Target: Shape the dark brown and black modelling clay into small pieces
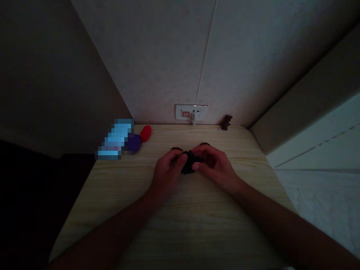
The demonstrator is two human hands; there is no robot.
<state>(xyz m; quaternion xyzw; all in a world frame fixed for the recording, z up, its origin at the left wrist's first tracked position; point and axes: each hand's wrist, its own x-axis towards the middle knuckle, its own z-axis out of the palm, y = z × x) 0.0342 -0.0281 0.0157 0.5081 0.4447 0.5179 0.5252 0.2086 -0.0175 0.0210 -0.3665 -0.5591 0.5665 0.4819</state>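
Note:
A small black lump (188, 165) with an uneven surface is held between my two hands above the wooden table. My left hand (167, 170) grips its left side, the thumb lying across the top. From the right, my right hand (218, 167) pinches it with thumb and fingers. Fingers cover part of the lump, and the dim light hides its detail, so its exact kind does not show. Just behind the hands, a brown piece (176, 149) and a dark rounded piece (204, 144) are partly hidden.
On the pale wood table (197, 225), a purple ball (133, 143) and a red oval piece (146, 133) sit at the back left, beside a blurred-out bright screen (116, 137). A dark brown bear-shaped figure (226, 122) stands near the wall socket (191, 112). A white cabinet (315, 127) borders the right.

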